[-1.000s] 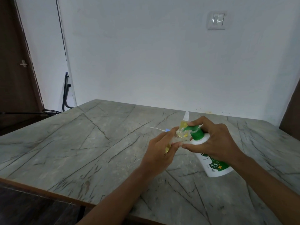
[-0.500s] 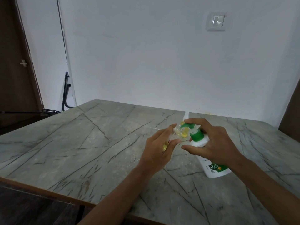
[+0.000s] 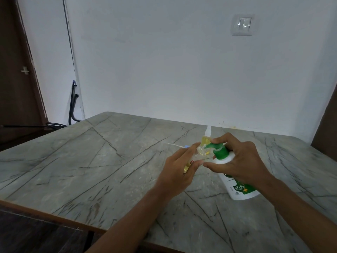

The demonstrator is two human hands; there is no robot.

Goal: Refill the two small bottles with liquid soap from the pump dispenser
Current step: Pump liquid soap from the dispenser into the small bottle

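A white pump dispenser (image 3: pixel 238 187) with a green pump head (image 3: pixel 219 151) stands tilted on the marble table (image 3: pixel 91 161). My right hand (image 3: pixel 238 161) grips its neck, with the forefinger on top of the pump. My left hand (image 3: pixel 179 172) holds a small clear bottle (image 3: pixel 256 152) tilted, its open mouth right at the green nozzle. Yellow soap shows inside it. Behind the nozzle stands a second small bottle (image 3: pixel 207 137) with yellow liquid and a white tip.
A small blue-and-white cap with a thin white tube (image 3: pixel 54 147) lies on the table left of the bottles. A black metal frame (image 3: pixel 73 105) leans by the wall at the table's far left. A brown door is on the left.
The pump head has risen slightly and then come down under my forefinger. Both hands stay together at the nozzle, shifted a little.
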